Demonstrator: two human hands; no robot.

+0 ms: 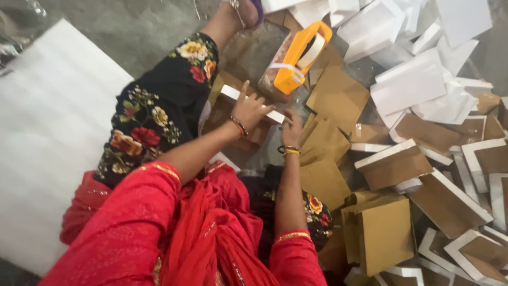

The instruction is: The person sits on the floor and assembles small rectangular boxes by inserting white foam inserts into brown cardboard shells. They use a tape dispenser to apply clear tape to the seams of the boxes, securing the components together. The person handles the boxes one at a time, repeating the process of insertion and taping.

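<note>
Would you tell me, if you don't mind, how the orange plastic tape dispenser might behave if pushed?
The orange plastic tape dispenser looks rigid, so it would probably slide as one piece. It rests tilted on uneven brown cardboard sheets, so it may tip or slip. It seems fairly light for its size, being a mostly hollow frame.

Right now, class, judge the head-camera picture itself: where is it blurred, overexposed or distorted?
Head view: the white foam sheet at left is washed out, its texture nearly lost; the white boxes at upper right glare too; the hands, left hand and right hand, look slightly soft; the wide lens bends the edges.
</note>
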